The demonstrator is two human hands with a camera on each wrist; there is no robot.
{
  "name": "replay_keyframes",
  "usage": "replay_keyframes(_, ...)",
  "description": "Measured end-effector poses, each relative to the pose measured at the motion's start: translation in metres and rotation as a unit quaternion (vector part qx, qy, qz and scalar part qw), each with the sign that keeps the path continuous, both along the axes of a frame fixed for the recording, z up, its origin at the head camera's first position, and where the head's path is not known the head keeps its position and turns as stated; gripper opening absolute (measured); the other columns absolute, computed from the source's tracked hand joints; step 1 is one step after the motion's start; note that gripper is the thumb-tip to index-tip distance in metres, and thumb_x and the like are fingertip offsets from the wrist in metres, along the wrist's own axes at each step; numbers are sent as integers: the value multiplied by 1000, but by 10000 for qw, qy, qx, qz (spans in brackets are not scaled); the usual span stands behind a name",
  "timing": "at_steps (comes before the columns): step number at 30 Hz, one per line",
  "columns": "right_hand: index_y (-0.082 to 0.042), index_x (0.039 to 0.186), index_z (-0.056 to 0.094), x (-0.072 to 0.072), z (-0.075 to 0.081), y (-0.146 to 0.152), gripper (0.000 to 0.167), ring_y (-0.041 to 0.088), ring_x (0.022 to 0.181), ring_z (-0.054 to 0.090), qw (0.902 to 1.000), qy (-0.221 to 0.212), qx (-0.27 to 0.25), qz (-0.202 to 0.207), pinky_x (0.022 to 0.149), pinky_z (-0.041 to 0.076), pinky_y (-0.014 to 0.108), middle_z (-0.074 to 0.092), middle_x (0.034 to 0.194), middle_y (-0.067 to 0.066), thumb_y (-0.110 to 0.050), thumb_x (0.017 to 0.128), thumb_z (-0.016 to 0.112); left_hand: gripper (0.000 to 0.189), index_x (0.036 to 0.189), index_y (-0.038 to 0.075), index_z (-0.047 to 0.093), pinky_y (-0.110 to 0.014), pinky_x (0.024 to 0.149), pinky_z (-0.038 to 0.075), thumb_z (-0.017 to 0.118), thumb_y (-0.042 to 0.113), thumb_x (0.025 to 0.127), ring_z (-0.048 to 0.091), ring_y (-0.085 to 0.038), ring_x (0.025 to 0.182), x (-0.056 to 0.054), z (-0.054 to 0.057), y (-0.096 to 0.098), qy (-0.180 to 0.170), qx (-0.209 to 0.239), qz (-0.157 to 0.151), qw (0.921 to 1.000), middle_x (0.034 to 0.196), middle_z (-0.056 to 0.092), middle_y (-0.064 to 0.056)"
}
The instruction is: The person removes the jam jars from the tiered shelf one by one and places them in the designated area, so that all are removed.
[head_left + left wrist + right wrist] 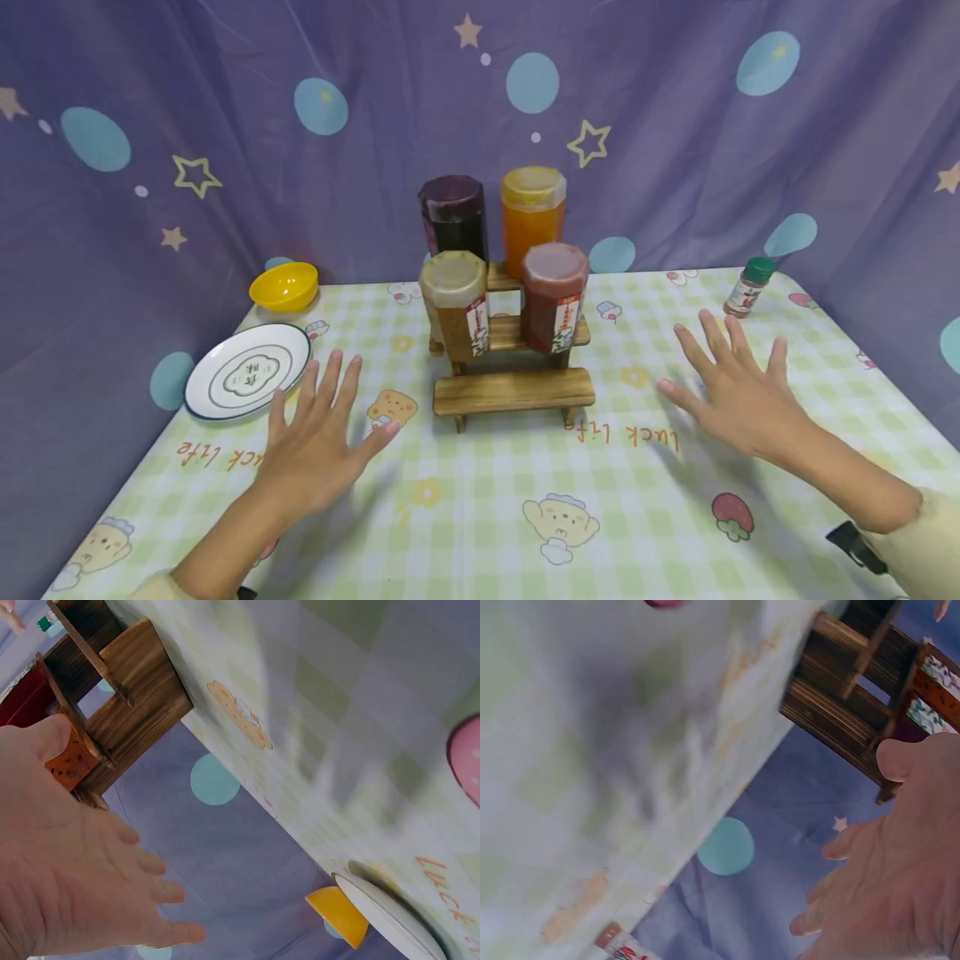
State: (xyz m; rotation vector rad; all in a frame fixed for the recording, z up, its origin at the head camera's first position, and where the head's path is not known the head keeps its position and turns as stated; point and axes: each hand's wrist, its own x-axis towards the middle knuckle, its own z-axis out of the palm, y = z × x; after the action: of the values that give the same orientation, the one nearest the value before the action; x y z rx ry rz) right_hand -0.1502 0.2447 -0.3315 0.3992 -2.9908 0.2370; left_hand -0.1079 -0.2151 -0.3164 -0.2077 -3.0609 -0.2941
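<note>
Both hands hover over the table with fingers spread and hold nothing. My left hand (311,450) is nearest the white plate (217,404) with a dark rim. On the other side, my right hand (738,396) is nearest a small spice bottle (742,293) with a green cap. Between them stands a stepped wooden rack (513,392). Its middle step carries a tan-brown jar (450,312) and a red jar (543,304). Higher at the back are a dark purple jar (453,221) and an orange jar (534,221). The rack's lowest step is bare.
A yellow bowl (285,287) sits at the back left, behind the plate. The table wears a green checked cloth (480,533) with cartoon prints. A purple curtain (405,100) with stars and blue dots hangs behind and along both sides.
</note>
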Motion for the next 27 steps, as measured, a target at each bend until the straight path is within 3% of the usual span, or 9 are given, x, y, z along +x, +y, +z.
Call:
replay_keyframes(2, -9, 155, 14, -3, 7, -1, 79, 44, 142, -10, 9999, 103, -73, -22, 95, -22, 71, -7, 158, 21, -59, 98, 37, 93, 155, 17, -5, -64, 107, -13, 35, 72, 91, -13, -33, 145, -2, 0, 2, 46, 167, 1, 9999, 159, -12, -7)
replay_keyframes(5, -10, 155, 8, -6, 19, -5, 82, 47, 141, 7, 9992, 294, -259, -95, 100, -22, 67, 0, 158, 24, -59, 97, 38, 94, 155, 17, -4, -63, 109, -8, 38, 70, 91, -2, -36, 146, -5, -2, 4, 98, 482, 2, 9988, 160, -7, -10)
replay_keyframes(9, -7, 155, 7, -12, 37, -12, 83, 49, 135, 28, 9959, 667, -589, -162, 107, -17, 61, 19, 153, 28, -58, 98, 40, 94, 156, 16, 4, -63, 110, 2, 45, 69, 90, 11, -42, 143, -8, -5, 8, 158, 907, -14, 9958, 160, 5, -15)
replay_keyframes(14, -1, 152, 20, -19, 52, -15, 77, 48, 132, 30, 9906, 1072, -841, -106, 109, 3, 64, 31, 148, 28, -53, 99, 43, 90, 155, 16, 19, -67, 105, 20, 50, 68, 88, 24, -44, 139, -11, -7, 14, 169, 1291, -44, 9915, 157, 20, -16)
replay_keyframes(19, 3, 146, 32, -28, 59, -19, 72, 48, 130, 33, 9873, 1203, -1039, 4, 104, 18, 63, 36, 144, 29, -51, 99, 43, 93, 153, 18, 23, -65, 103, 27, 49, 74, 84, 27, -39, 139, -13, -7, 16, -191, 1697, 34, 9853, 155, 25, -14)
replay_keyframes(22, 3, 145, 35, -34, 65, -20, 70, 49, 131, 32, 9843, 1166, -1326, 62, 103, 20, 64, 37, 143, 30, -50, 99, 43, 94, 153, 18, 24, -65, 103, 29, 50, 75, 82, 28, -40, 138, -14, -8, 18, -397, 1894, -4, 9811, 154, 27, -16)
replay_keyframes(27, -4, 149, 32, -46, 84, -27, 69, 47, 135, 29, 9748, 811, -2070, 164, 103, 21, 66, 33, 149, 25, -51, 99, 43, 89, 151, 10, 28, -59, 99, 38, 61, 61, 86, 38, -38, 133, -19, -12, 24, -707, 2385, -180, 9684, 150, 35, -17)
